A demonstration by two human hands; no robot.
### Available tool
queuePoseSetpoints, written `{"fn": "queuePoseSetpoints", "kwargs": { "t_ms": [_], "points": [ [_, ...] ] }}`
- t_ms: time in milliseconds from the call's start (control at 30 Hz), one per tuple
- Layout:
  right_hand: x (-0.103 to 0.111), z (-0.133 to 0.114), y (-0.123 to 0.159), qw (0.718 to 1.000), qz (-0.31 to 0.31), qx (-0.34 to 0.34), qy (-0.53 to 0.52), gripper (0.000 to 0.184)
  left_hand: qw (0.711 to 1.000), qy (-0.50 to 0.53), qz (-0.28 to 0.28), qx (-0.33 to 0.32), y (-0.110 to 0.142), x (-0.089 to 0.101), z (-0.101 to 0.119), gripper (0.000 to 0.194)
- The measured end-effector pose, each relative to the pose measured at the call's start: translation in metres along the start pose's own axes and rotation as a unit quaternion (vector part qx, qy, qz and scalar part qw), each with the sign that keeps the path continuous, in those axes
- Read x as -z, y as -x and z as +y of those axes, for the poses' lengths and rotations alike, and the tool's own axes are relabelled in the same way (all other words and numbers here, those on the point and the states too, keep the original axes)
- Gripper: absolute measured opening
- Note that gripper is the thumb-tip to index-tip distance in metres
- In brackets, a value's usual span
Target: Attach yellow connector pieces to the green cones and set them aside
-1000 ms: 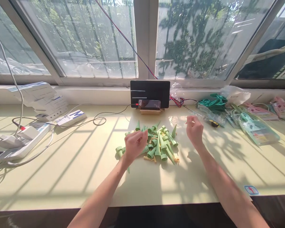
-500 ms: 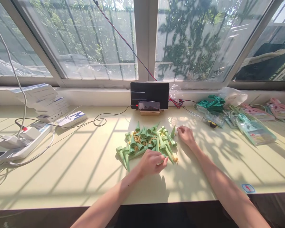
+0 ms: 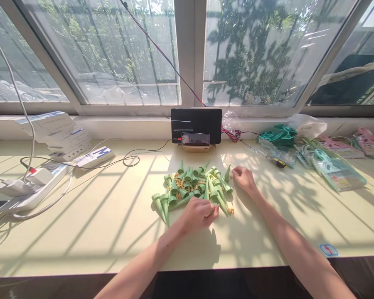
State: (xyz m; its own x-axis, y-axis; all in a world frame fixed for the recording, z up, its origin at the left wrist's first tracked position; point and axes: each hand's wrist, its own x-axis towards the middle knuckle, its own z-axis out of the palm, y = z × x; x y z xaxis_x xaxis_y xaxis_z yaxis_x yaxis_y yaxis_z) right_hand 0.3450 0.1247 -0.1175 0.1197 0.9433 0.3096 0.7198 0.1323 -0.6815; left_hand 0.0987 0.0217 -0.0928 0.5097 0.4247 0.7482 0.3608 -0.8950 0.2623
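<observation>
A heap of green pointed cones (image 3: 188, 176) lies mid-table, with small tan wooden pieces (image 3: 181, 182) mixed among them. At the heap's near side, my left hand (image 3: 201, 212) is closed with its fingers curled, in front of several cones. Whatever those fingers may hold is hidden. My right hand (image 3: 243, 178) rests on the table at the heap's right edge, fingers curled together. Close to its fingertips an upright green cone (image 3: 227, 172) stands apart. I cannot make out anything in that hand. Beside the left fingertips lies a tan piece (image 3: 230, 210).
A dark tablet (image 3: 196, 118) with a phone (image 3: 195, 139) before it stands against the sill. Left are white boxes (image 3: 93, 158), cables and a power strip (image 3: 39, 195). To the right lie green plastic wrap (image 3: 279, 135), a yellow-black tool (image 3: 279, 163) and bagged items (image 3: 339, 170).
Both hands keep nearly the same place and shape. The left hand has shifted very slightly, and the view has moved a little.
</observation>
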Motion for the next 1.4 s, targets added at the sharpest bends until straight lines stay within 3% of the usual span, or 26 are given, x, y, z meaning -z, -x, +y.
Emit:
{"fn": "queuePoseSetpoints", "kwargs": {
  "t_ms": [433, 767, 1400],
  "points": [
    [-0.0026, 0.0024, 0.0005, 1.0, -0.005, 0.001, 0.009, 0.028, 1.0, -0.003, -0.015, 0.018, 0.0011, 0.0007, -0.005, 0.042],
    [-0.0058, 0.0044, -0.0003, 1.0, -0.019, 0.003, 0.016, 0.028, 0.997, -0.018, -0.064, 0.04, 0.0021, 0.0048, -0.0056, 0.041],
    [-0.0053, 0.004, -0.0007, 0.999, -0.031, 0.003, 0.026, 0.026, 0.998, 0.015, -0.056, 0.038, 0.005, 0.0022, -0.0081, 0.04]
  ]
}}
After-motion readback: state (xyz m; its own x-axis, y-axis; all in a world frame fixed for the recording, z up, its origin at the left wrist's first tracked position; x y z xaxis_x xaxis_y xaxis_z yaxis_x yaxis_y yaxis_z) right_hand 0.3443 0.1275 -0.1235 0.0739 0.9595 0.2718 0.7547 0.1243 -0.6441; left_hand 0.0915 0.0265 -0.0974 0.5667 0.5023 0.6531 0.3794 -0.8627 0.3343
